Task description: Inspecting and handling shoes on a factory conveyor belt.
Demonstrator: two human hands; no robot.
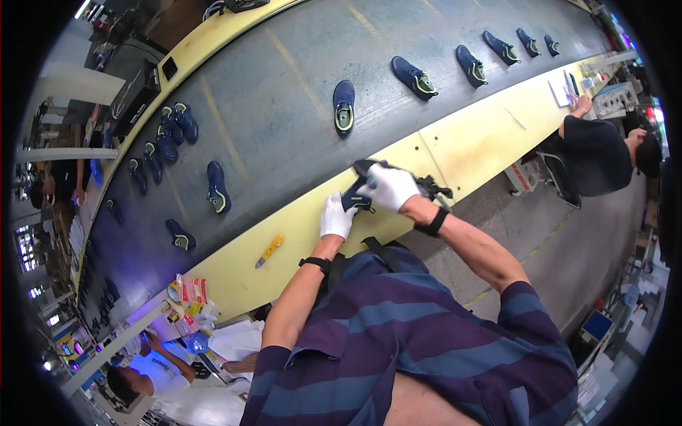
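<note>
Both my hands wear white gloves and work on a dark blue sports shoe [357, 186] at the yellow edge strip [298, 220] of a long conveyor. My left hand [336, 216] grips the shoe's near end from below. My right hand [388, 187] closes over its top, hiding most of the upper. A second dark shoe part [432, 187] lies just right of my right hand. A yellow-handled knife [270, 250] rests on the strip, left of my left hand and apart from it.
The grey belt [284, 92] carries a row of blue shoes [344, 106] with yellow-green insoles, plus a cluster [170, 135] at the left. One seated person [597, 153] works at the right, another [153, 373] at the lower left beside packets [190, 295].
</note>
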